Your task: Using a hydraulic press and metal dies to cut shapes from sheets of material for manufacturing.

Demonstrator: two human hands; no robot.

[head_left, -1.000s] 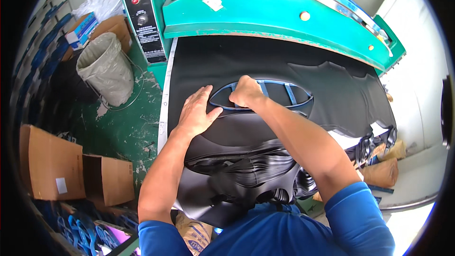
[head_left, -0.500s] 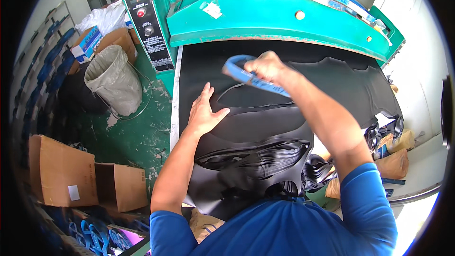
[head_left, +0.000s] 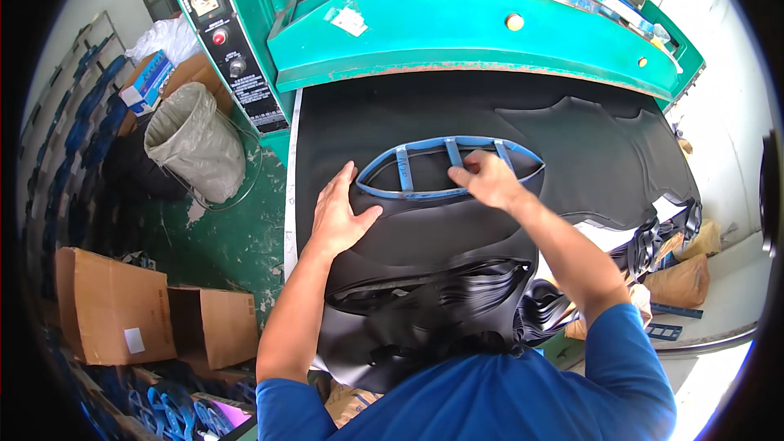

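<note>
On black sheeting (head_left: 359,110), right hand (head_left: 492,181) grips blue frame (head_left: 403,170) beside left hand (head_left: 337,216).

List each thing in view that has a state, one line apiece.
Left hand, open, fingers spread, palm toward the black sheet
Right hand, fingers curled at the blue frame; grip unclear
Blue frame, long side running left to right; full contact beneath unclear
Black sheet, spread out, curved outlines at right
Gray bin, open-topped
Smaller cardboard box, open
</note>
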